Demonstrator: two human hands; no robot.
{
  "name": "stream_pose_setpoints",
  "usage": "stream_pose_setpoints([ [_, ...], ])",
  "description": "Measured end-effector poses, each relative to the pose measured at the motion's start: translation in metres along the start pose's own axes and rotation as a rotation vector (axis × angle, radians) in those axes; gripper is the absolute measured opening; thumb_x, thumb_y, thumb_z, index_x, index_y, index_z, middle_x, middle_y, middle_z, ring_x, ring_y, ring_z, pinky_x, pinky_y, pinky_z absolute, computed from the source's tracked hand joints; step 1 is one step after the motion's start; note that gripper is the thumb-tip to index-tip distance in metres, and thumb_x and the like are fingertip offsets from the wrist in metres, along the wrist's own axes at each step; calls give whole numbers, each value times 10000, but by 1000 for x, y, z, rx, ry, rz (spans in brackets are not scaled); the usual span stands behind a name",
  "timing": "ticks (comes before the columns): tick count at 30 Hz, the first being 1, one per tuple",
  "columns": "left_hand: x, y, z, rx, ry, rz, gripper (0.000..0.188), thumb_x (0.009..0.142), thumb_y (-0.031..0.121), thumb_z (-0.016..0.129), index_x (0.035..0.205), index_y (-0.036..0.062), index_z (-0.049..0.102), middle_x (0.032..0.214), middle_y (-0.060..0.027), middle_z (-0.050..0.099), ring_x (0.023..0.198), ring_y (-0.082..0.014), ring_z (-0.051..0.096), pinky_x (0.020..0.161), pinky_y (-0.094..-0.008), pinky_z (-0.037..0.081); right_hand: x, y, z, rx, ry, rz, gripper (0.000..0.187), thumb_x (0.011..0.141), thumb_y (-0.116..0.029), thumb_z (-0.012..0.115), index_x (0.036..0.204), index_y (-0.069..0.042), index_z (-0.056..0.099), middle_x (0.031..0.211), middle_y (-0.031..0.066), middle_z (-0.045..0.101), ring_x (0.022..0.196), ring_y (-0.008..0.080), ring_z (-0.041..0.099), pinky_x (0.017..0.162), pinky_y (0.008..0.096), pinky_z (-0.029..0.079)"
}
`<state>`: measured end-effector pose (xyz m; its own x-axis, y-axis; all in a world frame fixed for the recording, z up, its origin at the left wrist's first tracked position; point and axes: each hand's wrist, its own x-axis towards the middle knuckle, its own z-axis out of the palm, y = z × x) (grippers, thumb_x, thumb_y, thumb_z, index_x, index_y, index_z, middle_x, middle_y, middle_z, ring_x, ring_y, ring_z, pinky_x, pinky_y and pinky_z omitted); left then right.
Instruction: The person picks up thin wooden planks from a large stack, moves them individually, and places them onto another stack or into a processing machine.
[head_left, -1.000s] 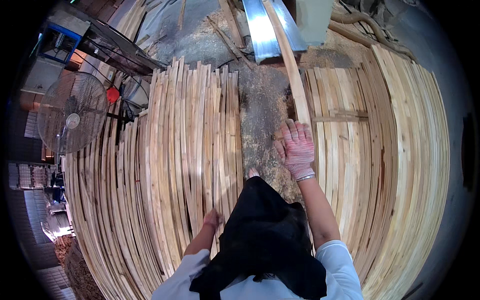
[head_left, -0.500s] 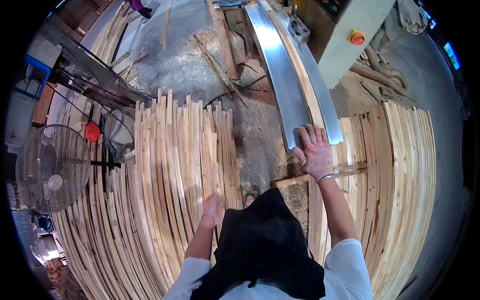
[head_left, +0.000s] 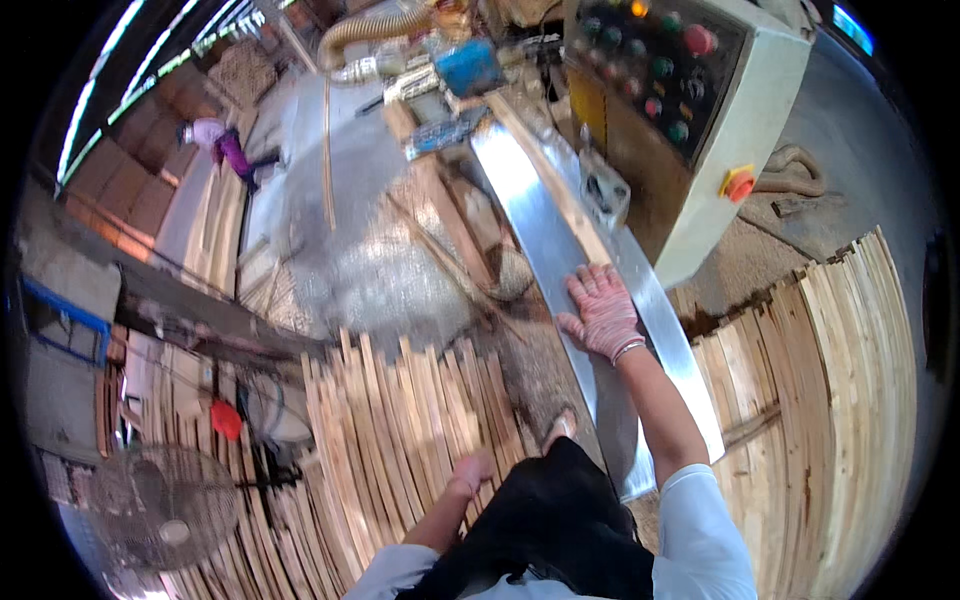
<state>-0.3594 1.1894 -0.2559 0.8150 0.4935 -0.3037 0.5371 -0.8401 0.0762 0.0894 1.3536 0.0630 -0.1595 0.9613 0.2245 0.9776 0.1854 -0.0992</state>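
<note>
My right hand (head_left: 605, 312), in a thin pale glove with a band at the wrist, lies flat with its fingers stretched over the near end of a wooden strip (head_left: 555, 185). That strip runs lengthwise along a shiny metal machine bed (head_left: 545, 240), its far end under the machine parts. My left hand (head_left: 473, 470) is low over a stack of wooden strips (head_left: 400, 430) to my left. It looks rounded and slightly blurred; its fingers do not show clearly, nor whether it grips a strip.
A control cabinet (head_left: 690, 130) with buttons and a red-orange switch stands right of the bed. More stacked strips (head_left: 840, 390) lie at right. A fan (head_left: 160, 505) stands at lower left. A person (head_left: 222, 145) in purple trousers bends over boards at far left. A hose (head_left: 370, 35) crosses behind.
My right hand has moved forward along the bed with the wooden strip, which slid farther away from me. My left hand remains over the left stack. The view has tilted up.
</note>
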Motion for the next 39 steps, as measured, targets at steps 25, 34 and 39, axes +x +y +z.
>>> stream_pose_setpoints([
  [25,439,-480,-506,-197,885,-630,551,841,418,578,1270,83,496,1267,-156,505,1207,-337,432,1050,-429,293,178,15,-11,409,211,295,441,748,-276,671,1105,-38,570,999,173,604,995,359,556,941,447,412],
  [34,508,-536,-511,-225,821,-661,538,829,478,519,1217,106,542,1209,-105,554,1168,-283,461,1114,-494,155,504,150,-14,1265,513,466,652,831,-180,698,1379,-29,376,1311,148,499,1124,231,541,920,351,469],
  [39,507,-539,-519,-237,875,-630,556,808,491,521,1192,91,568,1162,-128,574,1139,-313,475,1113,-491,165,675,210,-27,1071,499,565,757,826,-226,709,1416,-30,278,1109,105,601,896,170,586,752,288,499],
])
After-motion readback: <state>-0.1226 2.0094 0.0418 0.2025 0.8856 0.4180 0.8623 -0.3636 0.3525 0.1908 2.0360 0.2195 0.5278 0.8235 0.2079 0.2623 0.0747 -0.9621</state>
